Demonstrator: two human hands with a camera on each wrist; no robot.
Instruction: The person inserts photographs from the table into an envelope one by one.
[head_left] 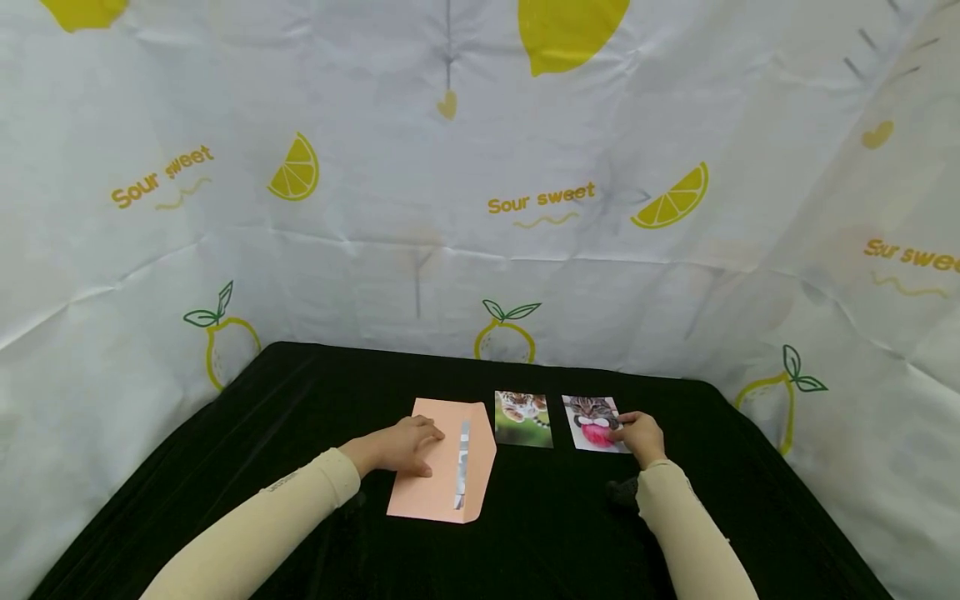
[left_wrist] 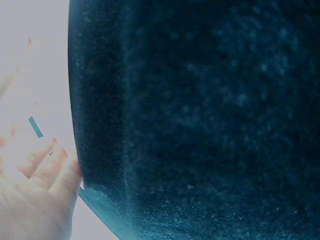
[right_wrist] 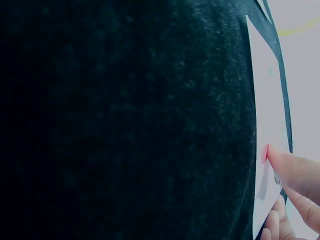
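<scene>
A salmon-pink envelope (head_left: pixel 431 492) lies on the black cloth with its flap folded out to the right. Inside its opening shows a strip of a grey-and-white picture (head_left: pixel 461 467). My left hand (head_left: pixel 405 446) rests on the envelope's left part, fingers spread; the left wrist view shows this hand (left_wrist: pixel 40 195) overexposed. At the right, my right hand (head_left: pixel 641 437) pinches the right edge of a cat photo card (head_left: pixel 588 417) with a pink ball on it. In the right wrist view the thumb (right_wrist: pixel 295 167) is on the card's face, other fingers at its edge.
Between the envelope and the cat card lies a tiger photo card (head_left: pixel 525 429). A dark lump (head_left: pixel 621 493) shows beside my right wrist. The black-clothed table (head_left: pixel 540 533) backs onto a white lemon-print curtain (head_left: pixel 375 208).
</scene>
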